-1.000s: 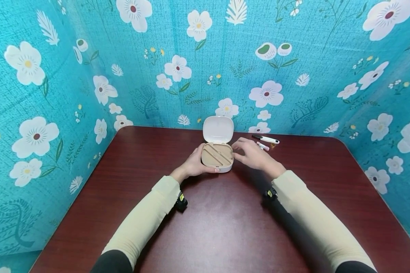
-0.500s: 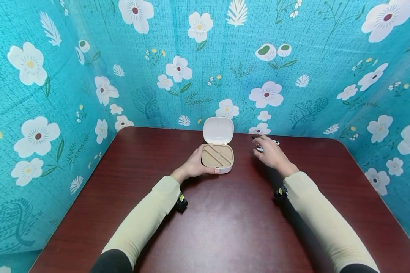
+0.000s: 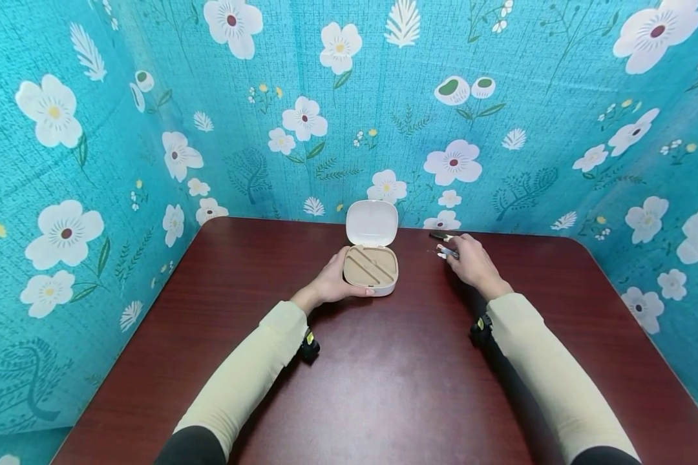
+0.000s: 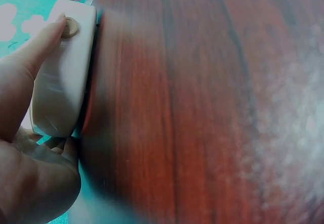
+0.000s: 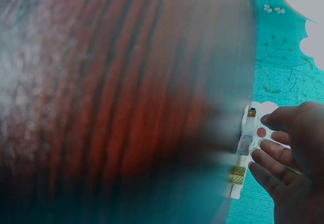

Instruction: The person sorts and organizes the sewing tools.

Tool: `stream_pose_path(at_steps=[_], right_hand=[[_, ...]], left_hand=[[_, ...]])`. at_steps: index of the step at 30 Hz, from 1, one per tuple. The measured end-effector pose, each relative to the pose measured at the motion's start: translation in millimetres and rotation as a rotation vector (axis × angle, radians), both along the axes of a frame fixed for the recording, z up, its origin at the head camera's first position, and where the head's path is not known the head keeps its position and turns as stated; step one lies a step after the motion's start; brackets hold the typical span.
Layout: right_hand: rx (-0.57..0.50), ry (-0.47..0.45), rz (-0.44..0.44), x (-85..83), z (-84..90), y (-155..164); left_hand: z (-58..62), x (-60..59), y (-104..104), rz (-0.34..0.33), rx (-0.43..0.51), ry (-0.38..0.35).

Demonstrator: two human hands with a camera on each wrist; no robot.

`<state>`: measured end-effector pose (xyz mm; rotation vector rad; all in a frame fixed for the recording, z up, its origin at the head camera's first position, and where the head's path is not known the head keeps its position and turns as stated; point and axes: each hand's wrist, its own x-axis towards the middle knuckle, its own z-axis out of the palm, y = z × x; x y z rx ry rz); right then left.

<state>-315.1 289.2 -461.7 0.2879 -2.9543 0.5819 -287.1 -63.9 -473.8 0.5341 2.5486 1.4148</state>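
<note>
My left hand grips the left side of a small white case, its lid raised. Inside lies a beige insert with diagonal grooves. The left wrist view shows my thumb on the case's front, beside a round tan button. My right hand is over small items right of the case, thumb and fingers spread apart. Near its fingertips are a small whitish item and a slim black-and-white pen-like stick. In the right wrist view, a gold-coloured piece shows just below the fingers.
Everything stands on a dark red-brown wooden table. A turquoise flowered cloth hangs right behind its far edge and along the sides. Black wrist cameras are strapped at both cuffs.
My right hand has moved from the case's right side rightward to the small items, partly covering them. My left hand keeps its hold on the case.
</note>
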Motion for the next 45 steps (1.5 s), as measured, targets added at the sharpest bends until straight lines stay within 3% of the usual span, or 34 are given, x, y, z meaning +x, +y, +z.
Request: stream_pose_path(at_steps=[19,30,45], right_hand=[[-0.031,0.000,-0.110,-8.8,-10.8,1],[-0.161,-0.059,-0.122,-3.8,-5.5,7],[-0.239,-0.030,-0.038,4.7,8.2,-14]], left_hand=[[-1.0,-0.4,0,0.003,-0.015,0.000],[-0.3,0.0,0,0.003,-0.014,-0.013],[0.9,1.4,1,0.002,0.005,-0.007]])
